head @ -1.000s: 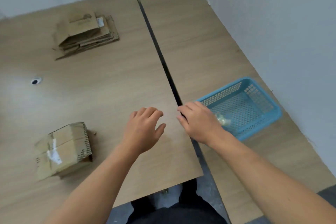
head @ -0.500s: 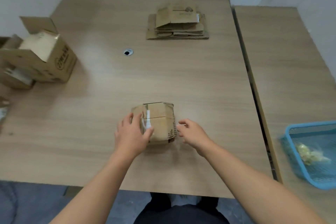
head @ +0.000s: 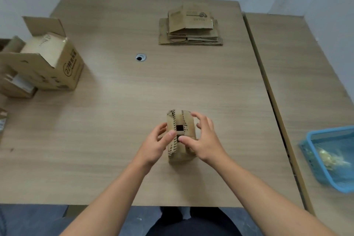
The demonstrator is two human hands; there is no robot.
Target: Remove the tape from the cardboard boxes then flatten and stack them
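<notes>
Head cam: small box (head: 179, 156) sits on the table (head: 124, 120) near my edge, dead centre btwn both hands. Its long axis runs away from me, flap seam up w/ a dark gap. Left hand (head: 155, 145) grips the left side and right hand (head: 206, 140) wraps the right. Thumbs meet at the seam, so neither hand is nearer. Vs 0.5 s ago: box has turned, its taped face is no longer showing, and my right hand now holds it rather than just reaching its side.
</notes>
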